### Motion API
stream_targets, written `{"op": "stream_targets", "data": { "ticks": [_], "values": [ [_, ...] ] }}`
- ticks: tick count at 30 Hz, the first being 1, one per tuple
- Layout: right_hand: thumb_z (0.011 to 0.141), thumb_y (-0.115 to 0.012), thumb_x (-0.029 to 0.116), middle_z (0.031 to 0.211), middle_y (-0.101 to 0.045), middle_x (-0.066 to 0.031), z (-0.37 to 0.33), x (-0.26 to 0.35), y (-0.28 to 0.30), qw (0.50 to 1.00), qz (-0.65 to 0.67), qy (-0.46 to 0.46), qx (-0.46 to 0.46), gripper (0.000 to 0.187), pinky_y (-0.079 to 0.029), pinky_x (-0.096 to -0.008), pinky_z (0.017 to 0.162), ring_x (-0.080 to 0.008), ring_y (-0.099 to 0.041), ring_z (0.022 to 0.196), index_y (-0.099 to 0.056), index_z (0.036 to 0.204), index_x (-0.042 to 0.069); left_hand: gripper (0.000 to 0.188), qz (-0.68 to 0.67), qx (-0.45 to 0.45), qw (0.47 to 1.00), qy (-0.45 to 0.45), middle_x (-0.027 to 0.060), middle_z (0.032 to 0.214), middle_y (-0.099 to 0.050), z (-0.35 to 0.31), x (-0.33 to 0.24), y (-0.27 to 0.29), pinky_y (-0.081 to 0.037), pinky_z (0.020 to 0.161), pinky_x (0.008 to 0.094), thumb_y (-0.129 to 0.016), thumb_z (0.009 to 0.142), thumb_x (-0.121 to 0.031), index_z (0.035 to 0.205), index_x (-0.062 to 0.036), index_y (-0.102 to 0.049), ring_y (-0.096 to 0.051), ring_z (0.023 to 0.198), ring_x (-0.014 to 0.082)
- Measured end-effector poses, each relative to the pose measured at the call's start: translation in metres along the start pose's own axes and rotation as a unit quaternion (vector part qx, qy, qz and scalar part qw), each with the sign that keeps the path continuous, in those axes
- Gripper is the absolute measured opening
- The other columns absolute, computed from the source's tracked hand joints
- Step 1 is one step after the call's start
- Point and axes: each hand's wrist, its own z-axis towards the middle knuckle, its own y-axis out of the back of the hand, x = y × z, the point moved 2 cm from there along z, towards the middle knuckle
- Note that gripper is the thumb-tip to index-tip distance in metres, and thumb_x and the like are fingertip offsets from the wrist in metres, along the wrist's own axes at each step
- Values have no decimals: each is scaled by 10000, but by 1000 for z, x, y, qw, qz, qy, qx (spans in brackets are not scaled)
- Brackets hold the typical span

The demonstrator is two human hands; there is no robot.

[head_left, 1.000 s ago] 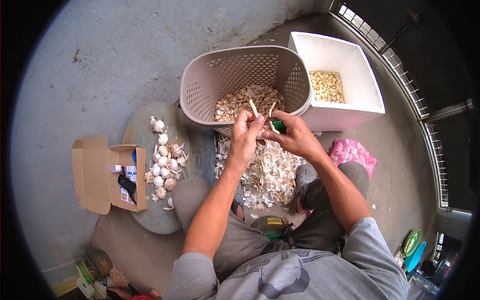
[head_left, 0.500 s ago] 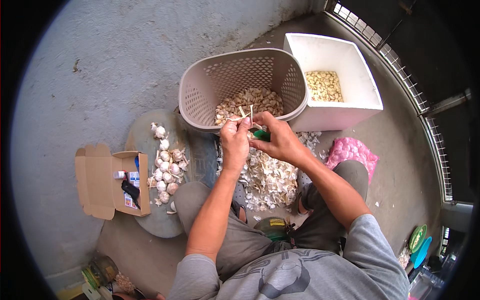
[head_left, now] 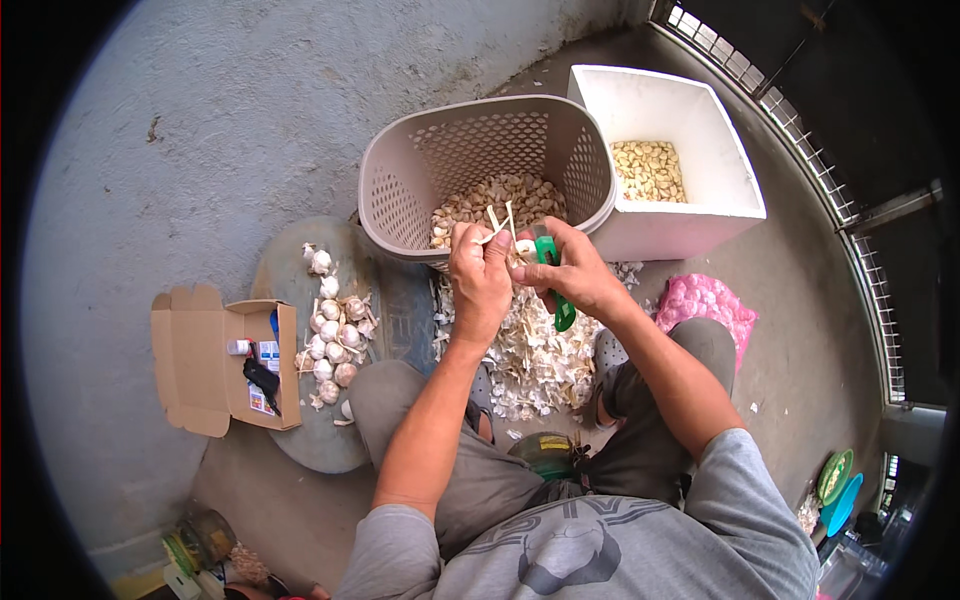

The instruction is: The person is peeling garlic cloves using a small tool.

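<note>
Leftward, a rough grey wall (head_left: 250, 90) stands beside a round blue-grey surface (head_left: 310, 450) bearing garlic bulbs (head_left: 328, 335), and a bare floor (head_left: 800, 320) runs right to a barred opening (head_left: 807, 137). An open cardboard box (head_left: 190, 370) holds papers and a black object, a perforated beige basket (head_left: 385, 200) unpeeled-looking cloves (head_left: 510, 195), a white foam box (head_left: 640, 235) paler cloves (head_left: 648, 170). By the basket's near rim, above loose husks (head_left: 535, 350), the left hand (head_left: 480, 285) pinches stalked garlic (head_left: 525, 248) while the right hand (head_left: 580, 275) keeps its grip closed around a green tool (head_left: 564, 315).
</note>
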Motion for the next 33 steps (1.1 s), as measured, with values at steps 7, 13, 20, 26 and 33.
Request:
{"op": "stream_targets", "data": {
  "ticks": [7, 13, 20, 26, 33],
  "values": [
    [834, -838, 88, 731, -587, -19, -6, 5, -3, 996, 84, 9, -20, 496, -457, -262, 401, -109, -582, 536, -519, 1206, 12, 267, -31, 5, 995, 92, 130, 903, -510, 0, 4, -2, -442, 755, 392, -573, 1041, -162, 876, 40, -518, -523, 796, 260],
    [828, -825, 23, 792, -630, -39, -13, 10, -5, 994, 104, 18, -24, 478, -476, -253, 411, -114, -615, 572, -533, 1208, 10, 321, -217, -65, 945, 235, 46, 801, -571, 5, 23, 0, -467, 683, 321, -500, 1094, -234, 852, -33, -567, -536, 708, 157],
    [808, -870, 94, 948, -694, -76, -12, 21, 11, 998, -10, 21, -55, 574, -512, -253, 548, -120, -680, 754, -567, 1286, 0, 252, -312, 123, 909, 248, 103, 1021, -707, 1, 33, 4, -627, 718, 322, -553, 1077, -270, 1117, -33, -627, -710, 837, 146],
    [828, -855, 100, 1077, -695, -103, -5, 5, 12, 987, -90, 123, -47, 581, -560, -362, 863, -184, -655, 982, -578, 1327, -10, 381, -479, 170, 810, 290, 108, 1097, -699, -11, 25, -21, -639, 735, 385, -512, 1084, -350, 1318, -54, -565, -718, 908, 203],
    [1037, -630, 295, 819, -627, -11, 0, 5, 29, 962, 237, 109, -83, 299, -467, -238, 641, -83, -580, 736, -703, 1087, 10, 264, -442, 184, 814, 330, -20, 942, -672, -28, 30, -34, -519, 616, 256, -600, 1045, -290, 1224, -99, -634, -600, 720, 78]
  ]
}}
